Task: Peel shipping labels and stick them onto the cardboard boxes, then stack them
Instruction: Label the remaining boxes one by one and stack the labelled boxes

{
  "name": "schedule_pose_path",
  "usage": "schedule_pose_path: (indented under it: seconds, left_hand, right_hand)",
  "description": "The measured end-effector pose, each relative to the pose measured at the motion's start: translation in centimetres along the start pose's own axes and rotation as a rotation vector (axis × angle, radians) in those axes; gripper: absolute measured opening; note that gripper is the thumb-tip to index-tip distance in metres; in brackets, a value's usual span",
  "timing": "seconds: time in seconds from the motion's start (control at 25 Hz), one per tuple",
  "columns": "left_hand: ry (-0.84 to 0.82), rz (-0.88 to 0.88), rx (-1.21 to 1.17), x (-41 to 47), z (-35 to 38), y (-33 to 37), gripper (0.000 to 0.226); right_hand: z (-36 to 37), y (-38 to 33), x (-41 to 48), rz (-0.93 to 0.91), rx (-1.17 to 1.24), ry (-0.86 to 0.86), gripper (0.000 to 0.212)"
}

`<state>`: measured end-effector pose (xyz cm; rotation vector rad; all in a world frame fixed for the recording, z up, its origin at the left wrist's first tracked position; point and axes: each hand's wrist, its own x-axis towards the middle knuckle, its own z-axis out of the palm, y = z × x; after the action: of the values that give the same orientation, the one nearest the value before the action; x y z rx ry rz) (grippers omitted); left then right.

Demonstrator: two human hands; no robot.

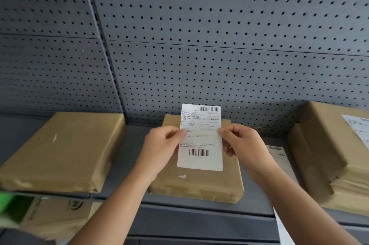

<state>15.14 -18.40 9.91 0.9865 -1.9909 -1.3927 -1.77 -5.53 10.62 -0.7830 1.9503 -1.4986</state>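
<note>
A white shipping label [200, 138] with two barcodes is held upright above a brown paper-wrapped box [197, 182] in the middle of the grey shelf. My left hand [161, 144] pinches the label's left edge. Its right edge is pinched by my right hand [241, 142]. The label hides part of the box's top. Whether the label touches the box cannot be told.
A larger wrapped box [60, 152] lies to the left. At the right stands a stack of wrapped boxes [329, 156], the top one bearing a label. A strip of labels [279, 156] lies beside it. Grey pegboard [219, 45] backs the shelf [131, 144].
</note>
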Motion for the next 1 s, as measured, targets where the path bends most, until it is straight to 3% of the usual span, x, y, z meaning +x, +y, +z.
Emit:
schedule_pose_path:
  seconds: [0.28,1.0]
  left_hand:
    - [0.049,-0.025,0.208,2.9,0.5,-2.7,0.016]
    - [-0.032,-0.141,0.361,6.1,1.6,-3.9,0.021]
  right_hand:
    - [1.6,2.1,2.4,0.033,-0.083,-0.008,0.023]
    - [2.0,4.8,5.0,0.031,-0.434,0.050,0.015]
